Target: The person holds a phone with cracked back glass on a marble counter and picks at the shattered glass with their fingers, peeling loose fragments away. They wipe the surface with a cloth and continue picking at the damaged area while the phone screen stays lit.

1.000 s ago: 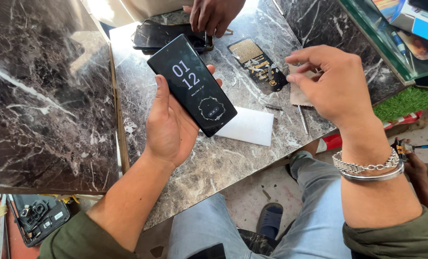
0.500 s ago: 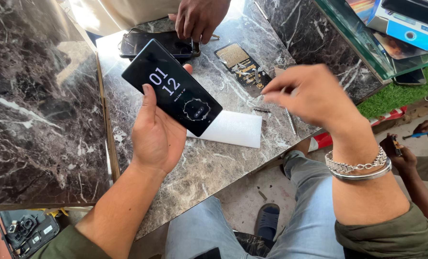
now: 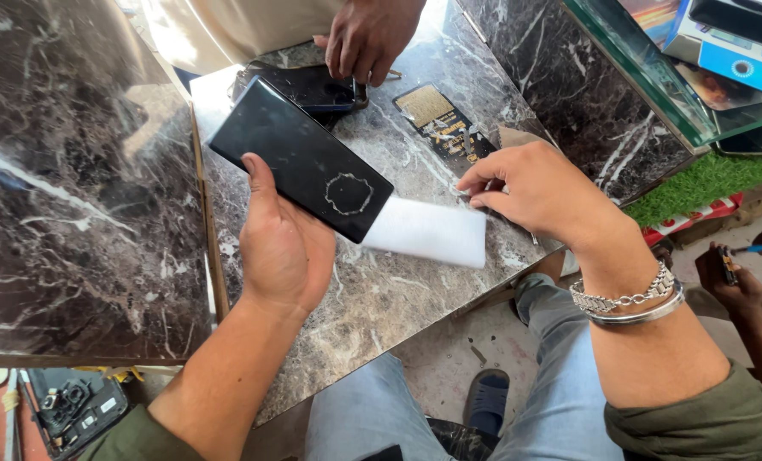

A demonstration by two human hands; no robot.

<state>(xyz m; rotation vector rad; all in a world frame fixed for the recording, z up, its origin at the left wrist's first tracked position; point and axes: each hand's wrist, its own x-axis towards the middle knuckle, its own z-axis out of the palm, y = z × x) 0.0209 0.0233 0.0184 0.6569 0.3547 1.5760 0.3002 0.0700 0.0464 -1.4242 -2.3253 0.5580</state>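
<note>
My left hand (image 3: 283, 248) holds a black smartphone (image 3: 304, 158) tilted above the marble table (image 3: 381, 299). Its screen faces up and is dark except for a pale ring shape. My right hand (image 3: 539, 192), with a metal bracelet on the wrist, hovers low over the table to the right of the phone. Its thumb and fingertips are pinched together beside a white rectangular sheet (image 3: 432, 232), and I see nothing between them. The sheet lies flat on the table, partly under the phone's lower end.
Another person's hand (image 3: 368, 34) rests on a second dark phone (image 3: 317, 90) at the table's far side. An opened phone body (image 3: 445, 119) lies nearby. A glass counter (image 3: 654, 94) with boxes (image 3: 731, 51) stands right. A different person's hand (image 3: 731, 273) holds a blue tool.
The phone's clock display has gone dark, leaving only the ring. My left hand carried the phone leftward and my right hand dropped toward the white sheet.
</note>
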